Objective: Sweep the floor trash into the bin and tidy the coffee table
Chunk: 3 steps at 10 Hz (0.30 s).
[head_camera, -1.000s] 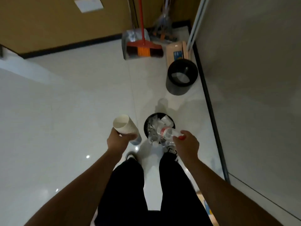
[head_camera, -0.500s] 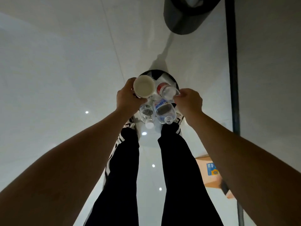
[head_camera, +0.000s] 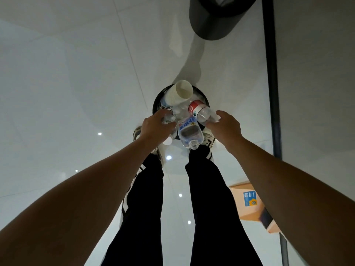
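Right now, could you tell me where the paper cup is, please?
In the head view, the paper cup lies tilted atop the heaped small black bin, at its far-left rim, just beyond the left hand and left of the red-labelled bottle.

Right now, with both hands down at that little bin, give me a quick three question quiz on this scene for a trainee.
1. True or false: the paper cup lies on top of the trash in the small black bin.
2. Which hand touches the red-label bottle? A: left hand. B: right hand.
3. Fill in: the blue-label bottle lies with its open neck pointing toward the person's ____.

Key:
1. True; it lies tipped on the pile.
2. B.
3. Feet; no cap shows on it.
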Tool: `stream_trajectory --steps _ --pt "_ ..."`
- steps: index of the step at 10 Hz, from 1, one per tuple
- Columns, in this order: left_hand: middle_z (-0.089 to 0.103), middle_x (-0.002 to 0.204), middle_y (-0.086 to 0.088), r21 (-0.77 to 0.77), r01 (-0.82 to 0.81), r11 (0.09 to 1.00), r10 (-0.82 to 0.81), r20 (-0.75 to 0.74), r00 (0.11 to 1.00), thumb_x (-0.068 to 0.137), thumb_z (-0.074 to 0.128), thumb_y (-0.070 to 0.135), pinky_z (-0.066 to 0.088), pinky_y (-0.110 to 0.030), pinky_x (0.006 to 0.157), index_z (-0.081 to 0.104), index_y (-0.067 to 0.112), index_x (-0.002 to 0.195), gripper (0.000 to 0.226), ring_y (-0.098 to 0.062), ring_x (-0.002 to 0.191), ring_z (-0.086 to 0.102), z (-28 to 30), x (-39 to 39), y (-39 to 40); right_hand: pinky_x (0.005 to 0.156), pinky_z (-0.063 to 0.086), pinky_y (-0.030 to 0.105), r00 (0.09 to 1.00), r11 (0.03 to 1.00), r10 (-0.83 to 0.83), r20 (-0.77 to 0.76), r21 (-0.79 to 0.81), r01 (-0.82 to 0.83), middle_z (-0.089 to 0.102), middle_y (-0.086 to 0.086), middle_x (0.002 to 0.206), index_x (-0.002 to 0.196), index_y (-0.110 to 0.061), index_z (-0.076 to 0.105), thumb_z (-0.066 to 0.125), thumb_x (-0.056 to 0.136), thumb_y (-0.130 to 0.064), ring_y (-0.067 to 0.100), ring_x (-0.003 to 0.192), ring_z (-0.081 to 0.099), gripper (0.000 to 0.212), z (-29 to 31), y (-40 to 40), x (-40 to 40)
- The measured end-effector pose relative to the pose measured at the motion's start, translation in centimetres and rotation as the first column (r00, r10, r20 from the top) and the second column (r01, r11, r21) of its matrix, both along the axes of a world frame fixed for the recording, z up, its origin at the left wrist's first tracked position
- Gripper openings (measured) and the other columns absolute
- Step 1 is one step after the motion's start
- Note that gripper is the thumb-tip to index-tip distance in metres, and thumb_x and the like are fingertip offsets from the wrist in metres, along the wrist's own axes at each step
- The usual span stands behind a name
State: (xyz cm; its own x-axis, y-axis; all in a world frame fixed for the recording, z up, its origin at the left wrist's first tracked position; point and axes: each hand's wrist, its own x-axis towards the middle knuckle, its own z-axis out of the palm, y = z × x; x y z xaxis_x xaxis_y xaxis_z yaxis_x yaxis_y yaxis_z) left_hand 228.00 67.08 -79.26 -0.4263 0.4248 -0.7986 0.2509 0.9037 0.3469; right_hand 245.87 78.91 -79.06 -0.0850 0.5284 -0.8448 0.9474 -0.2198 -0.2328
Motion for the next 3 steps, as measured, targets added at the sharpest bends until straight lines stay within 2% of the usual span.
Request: stream_trajectory --steps 1,2,3 --pt "0.066 0.118 0.001 0.022 0.037 0.999 -0.037 -0.007 0.999 0.083 0.067 0.041 0.048 -0.029 0.081 0.056 0.029 0.13 0.05 -0.019 0.101 0.059 2.6 -1.3 0.6 0.086 0.04 0.029 1.0 0.999 -0.004 0.022 0.032 0.003 0.061 0.01 0.137 0.14 -0.013 0.051 0.067 0.092 -0.04 0.027 0.121 0.058 0.057 2.5 0.2 -0.4" --pt "0.066 0.114 0.005 0.063 0.036 0.997 -0.034 -0.033 0.999 0.081 0.069 0.041 0.045 -0.029 0.083 0.059 0.029 0.124 0.046 -0.015 0.098 0.057 6.1 -2.7 1.4 0.088 0.042 0.029 0.995 0.993 -0.095 -0.006 0.066 0.095 0.058 0.009 0.141 0.144 -0.015 0.05 0.07 0.09 -0.034 0.027 0.125 0.056 0.061 5.7 0.5 -1.3" --pt "0.065 0.112 0.011 0.133 0.016 0.991 -0.007 -0.066 0.998 0.078 0.073 0.041 0.045 -0.027 0.082 0.062 0.03 0.116 0.041 -0.01 0.099 0.056 10.3 -4.2 2.1 0.089 0.045 0.03 0.992 0.99 -0.11 -0.057 0.085 0.114 0.059 0.01 0.14 0.142 -0.014 0.052 0.071 0.089 -0.031 0.027 0.123 0.057 0.059 9.5 0.2 -2.6"
